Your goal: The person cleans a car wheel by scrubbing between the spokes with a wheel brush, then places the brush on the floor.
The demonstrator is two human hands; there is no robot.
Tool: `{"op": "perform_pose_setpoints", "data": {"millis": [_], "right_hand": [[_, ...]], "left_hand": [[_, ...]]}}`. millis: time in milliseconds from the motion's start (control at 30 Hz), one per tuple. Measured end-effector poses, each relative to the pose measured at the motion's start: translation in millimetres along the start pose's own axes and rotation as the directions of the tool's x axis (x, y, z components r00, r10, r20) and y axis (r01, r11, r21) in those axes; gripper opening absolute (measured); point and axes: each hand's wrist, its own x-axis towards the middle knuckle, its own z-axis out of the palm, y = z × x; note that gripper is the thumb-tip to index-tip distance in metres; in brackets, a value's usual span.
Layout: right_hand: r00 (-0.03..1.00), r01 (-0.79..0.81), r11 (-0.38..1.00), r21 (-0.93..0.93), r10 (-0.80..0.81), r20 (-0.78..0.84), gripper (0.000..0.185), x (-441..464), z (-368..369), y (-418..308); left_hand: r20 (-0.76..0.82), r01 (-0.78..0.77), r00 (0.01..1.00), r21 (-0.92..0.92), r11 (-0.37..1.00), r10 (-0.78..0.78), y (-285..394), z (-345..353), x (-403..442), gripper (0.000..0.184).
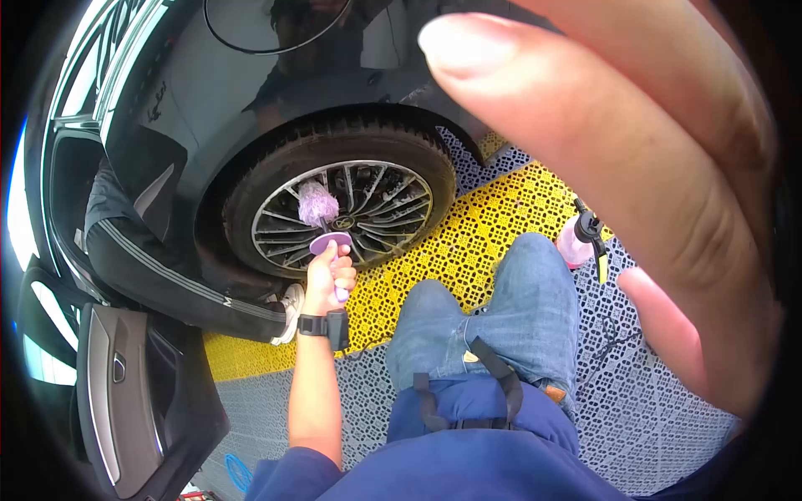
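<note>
Gripping the brush [318, 205] by its purple handle [342, 295], your left hand [331, 272] has its fingers curled closed. The shaggy lilac head, beyond a round guard [332, 242], overlaps the rim [372, 200] toward its upper-left edge. Your right hand [685, 184] has thumb and fingers apart.

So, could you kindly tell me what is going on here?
The person wearing the camera is at the wheel of a dark car. Their left hand grips a purple wheel brush, its fluffy end in front of the wheel; whether it touches is hard to tell. Their right hand is raised close to the camera, with nothing visible in it. A pink spray bottle is on the floor, and another person's leg shows near the open door.
</note>
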Motion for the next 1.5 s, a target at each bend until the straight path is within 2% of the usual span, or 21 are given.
{"op": "perform_pose_setpoints", "data": {"millis": [100,167,233,300,433,500,567,600,633,700,767,833,900,1033,1100,1200,1267,1300,1433,1467,1500], "right_hand": [[1.0,-0.002,1.0,0.002,0.002,0.012,0.032,-1.3,-4.5,-1.7],[1.0,0.005,1.0,-0.001,-0.005,0.008,0.032,-1.7,-9.7,-6.9],[1.0,-0.016,1.0,-0.023,0.016,0.004,0.032,-6.4,-8.8,-3.5],[1.0,-0.021,0.999,-0.041,0.021,0.003,0.032,-8.4,-5.1,-4.8],[1.0,-0.009,0.999,-0.031,0.009,0.006,0.032,-7.9,-7.9,-0.6],[1.0,0.0,1.0,-0.025,0.0,0.005,0.032,-8.3,-11.8,2.3],[1.0,0.004,1.0,-0.012,-0.003,0.015,0.032,-3.7,-11.7,4.5],[1.0,0.008,1.0,-0.008,-0.008,0.02,0.032,0.1,-10.4,4.4],[1.0,0.008,1.0,0.0,-0.008,0.025,0.032,4.2,-10.3,3.7],[0.999,0.013,1.0,0.002,-0.013,0.038,0.032,8.3,-12.1,1.5],[0.999,0.012,1.0,-0.001,-0.012,0.049,0.032,8.9,-10.4,2.0],[0.998,0.007,1.0,-0.003,-0.007,0.065,0.032,4.9,-6.9,6.4],[0.998,0.012,1.0,-0.011,-0.011,0.069,0.032,8.4,-7.2,3.7],[0.998,0.015,1.0,-0.011,-0.015,0.061,0.032,8.8,-9.4,6.5],[0.998,0.017,1.0,-0.004,-0.016,0.055,0.032,4.7,-8.5,8.5],[0.999,0.019,1.0,0.008,-0.02,0.048,0.032,3.0,-7.7,9.8],[0.998,0.023,1.0,0.01,-0.023,0.053,0.032,5.3,-7.0,8.4],[0.998,0.022,1.0,0.012,-0.022,0.052,0.032,5.8,-4.8,8.1],[0.999,0.016,1.0,-0.009,-0.015,0.05,0.032,4.6,-1.9,5.3],[0.999,0.021,1.0,-0.02,-0.02,0.045,0.032,0.6,-2.2,6.3],[0.999,0.021,0.999,-0.027,-0.02,0.033,0.032,-3.4,-4.6,6.2]], "left_hand": [[-0.044,0.014,0.999,-0.118,0.993,-0.019,-36.2,25.0,-13.0,0.032],[-0.068,-0.11,0.992,-0.003,0.994,0.11,-65.7,42.0,-36.6,0.032],[-0.079,-0.077,0.994,-0.062,0.995,0.072,-76.1,36.9,-52.7,0.031],[-0.067,-0.118,0.991,-0.024,0.993,0.116,-80.3,33.4,-69.6,0.03],[-0.16,-0.066,0.985,-0.009,0.998,0.064,-88.8,42.9,-118.7,0.029],[-0.193,0.014,0.981,-0.044,0.999,-0.022,-102.7,46.5,-140.4,0.029],[-0.143,0.152,0.976,-0.101,0.983,-0.166,-125.4,48.4,-161.1,0.029],[-0.085,0.208,0.974,-0.053,0.977,-0.212,-131.5,46.1,-166.6,0.029],[-0.094,0.208,0.972,-0.063,0.976,-0.214,-134.6,44.3,-167.0,0.029],[-0.11,0.205,0.974,0.034,0.978,-0.2,-135.0,45.3,-157.8,0.028],[-0.113,0.109,0.987,-0.029,0.994,-0.111,-114.9,39.3,-132.8,0.025],[-0.066,0.073,0.995,0.062,0.995,-0.069,-92.5,40.2,-108.3,0.027],[-0.002,0.074,0.997,0.053,0.996,-0.074,-86.1,46.2,-91.3,0.028],[0.009,0.089,0.996,0.055,0.994,-0.09,-103.3,42.4,-102.6,0.03],[-0.08,0.165,0.983,0.027,0.986,-0.162,-120.8,45.9,-123.3,0.03],[-0.106,0.163,0.982,0.03,0.986,-0.159,-125.3,31.3,-138.9,0.029],[-0.205,0.092,0.977,0.131,0.987,-0.064,-112.0,26.9,-135.5,0.027],[-0.099,0.093,0.992,0.093,0.991,-0.083,-104.2,21.1,-126.8,0.026],[-0.087,-0.013,0.996,0.169,0.985,0.028,-86.6,40.8,-103.6,0.026],[-0.117,0.024,0.993,0.153,0.988,-0.007,-87.8,48.7,-109.2,0.027],[-0.19,-0.004,0.981,0.163,0.987,0.035,-98.0,55.9,-111.0,0.027]]}}
